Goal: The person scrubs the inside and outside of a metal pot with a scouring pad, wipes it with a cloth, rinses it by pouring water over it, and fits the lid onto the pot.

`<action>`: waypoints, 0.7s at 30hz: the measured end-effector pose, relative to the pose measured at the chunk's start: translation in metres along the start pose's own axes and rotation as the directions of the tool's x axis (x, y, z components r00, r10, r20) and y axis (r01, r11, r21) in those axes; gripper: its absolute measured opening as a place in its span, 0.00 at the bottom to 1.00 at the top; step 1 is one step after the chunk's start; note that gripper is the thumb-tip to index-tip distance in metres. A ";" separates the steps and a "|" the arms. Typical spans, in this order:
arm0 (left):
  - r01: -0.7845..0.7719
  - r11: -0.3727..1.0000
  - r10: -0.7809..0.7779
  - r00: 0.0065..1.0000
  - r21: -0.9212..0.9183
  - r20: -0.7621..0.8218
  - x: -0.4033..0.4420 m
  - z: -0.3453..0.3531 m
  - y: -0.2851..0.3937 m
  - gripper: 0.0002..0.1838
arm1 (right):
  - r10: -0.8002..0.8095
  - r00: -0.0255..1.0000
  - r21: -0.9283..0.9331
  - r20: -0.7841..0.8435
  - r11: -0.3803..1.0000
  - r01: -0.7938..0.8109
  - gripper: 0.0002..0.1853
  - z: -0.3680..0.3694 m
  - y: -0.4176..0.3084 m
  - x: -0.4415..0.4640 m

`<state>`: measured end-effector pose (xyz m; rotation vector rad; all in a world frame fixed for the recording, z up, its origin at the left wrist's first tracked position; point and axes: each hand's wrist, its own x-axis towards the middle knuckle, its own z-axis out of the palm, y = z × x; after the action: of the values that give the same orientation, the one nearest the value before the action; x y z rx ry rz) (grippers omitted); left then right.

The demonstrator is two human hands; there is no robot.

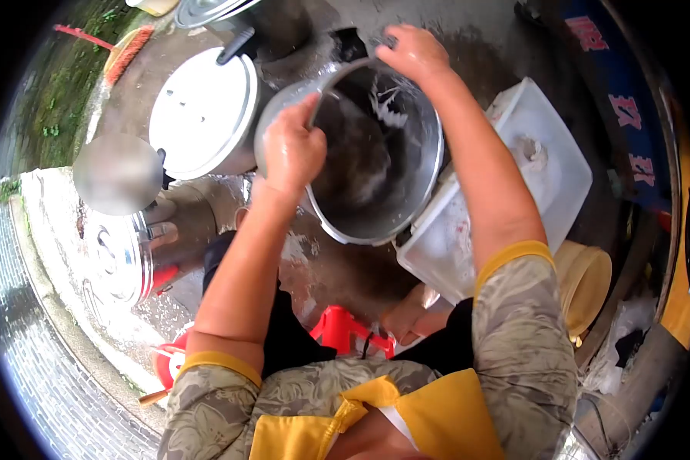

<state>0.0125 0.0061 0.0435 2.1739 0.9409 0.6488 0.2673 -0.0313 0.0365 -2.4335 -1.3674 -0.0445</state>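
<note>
Head view. Work position: the metal pot (352, 175) is directly in front of the person, tilted with its mouth toward the wearer, to the left of the white tub (565, 157). Its base is out of sight; whether it bears on the floor (299, 276) cannot be confirmed. A pale splash or sheet of liquid shows inside the far wall.

Step in hand: judged from the tilt and the splash, the pot is being handled to move liquid around its interior, as in rinsing. Next move: this calls for control of the tilt from two opposed points on the rim, with the mouth kept unobstructed.

Pose, left side: the left hand (294, 147) is closed around the near-left part of the rim, knuckles up, with the forearm running forward from a bent elbow.

Pose, right side: the right hand (415, 55) is at the far rim, farther forward, palm down, fingers pointing left. Its grip cannot be told, as the fingertips are indistinct. The right forearm passes above the tub.

Clearance: the white-lidded pot (199, 111) is just beside the left hand.
</note>
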 end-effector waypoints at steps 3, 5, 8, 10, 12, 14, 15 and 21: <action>-0.078 0.997 0.077 0.997 -0.015 -0.006 0.000 -0.001 -0.002 0.26 | -0.297 0.953 0.045 -0.062 0.953 0.300 0.17 -0.007 -0.010 -0.017; -0.091 0.996 0.092 0.995 -0.015 0.045 0.001 -0.005 0.002 0.26 | -0.416 0.909 0.032 -0.018 0.909 0.416 0.14 -0.027 -0.026 -0.023; -0.171 0.984 0.172 0.985 -0.042 0.020 -0.004 -0.003 0.004 0.26 | -0.572 0.820 -0.088 -0.023 0.818 0.568 0.09 -0.046 -0.056 -0.034; -0.172 0.985 0.173 0.984 -0.031 0.036 -0.007 -0.003 0.008 0.26 | -0.492 0.870 -0.048 0.037 0.869 0.493 0.11 -0.037 -0.050 -0.035; -0.168 0.985 0.170 0.985 -0.039 0.030 -0.001 0.000 0.008 0.26 | -0.309 0.949 -0.032 -0.061 0.951 0.307 0.14 -0.027 -0.044 -0.024; -0.138 0.990 0.138 0.990 0.005 0.018 0.001 0.005 0.006 0.26 | -0.187 0.979 -0.037 0.083 0.981 0.191 0.18 -0.030 -0.041 -0.010; -0.117 0.993 0.117 0.993 -0.018 0.010 0.004 0.004 0.005 0.26 | -0.074 0.991 -0.071 0.110 0.994 0.083 0.19 -0.032 -0.035 -0.004; -0.079 0.997 0.080 0.996 0.023 -0.033 -0.002 -0.003 -0.001 0.25 | -0.126 0.930 0.233 -0.345 0.949 0.215 0.12 0.011 0.020 -0.080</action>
<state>0.0089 0.0058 0.0439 2.2350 0.8859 0.7192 0.2398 -0.1035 0.0043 -1.9749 -1.3330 -0.2759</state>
